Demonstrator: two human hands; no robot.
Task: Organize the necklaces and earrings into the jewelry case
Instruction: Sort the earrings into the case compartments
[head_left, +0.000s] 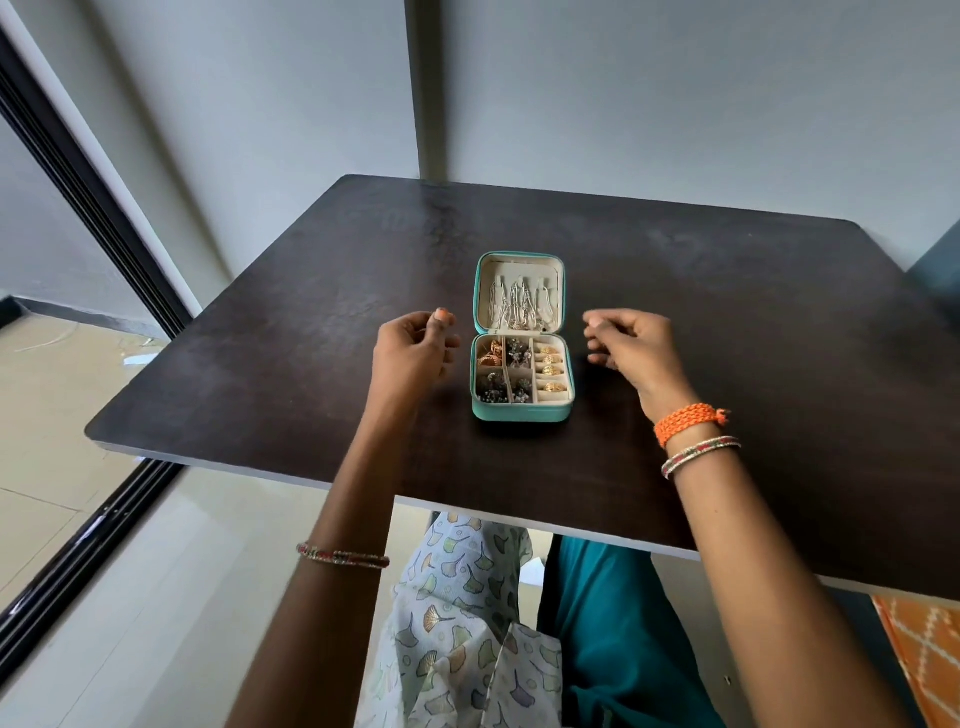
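Sitting at a dark, smooth table (727, 322), we see a small square teal jewelry case (522, 410) lying open near the middle. Its cream padded lid (519, 270) holds thin silvery necklaces (519, 306) hanging in strands. Its divided tray holds earrings (549, 361): round gold ones in the right slots, darker beaded clusters beside them. Our left hand (413, 353) and right hand (631, 343) hover on either side of the case, fingers loosely curled, holding nothing we can see. Braided orange thread (688, 421) and thin bangles (698, 454) circle the right wrist.
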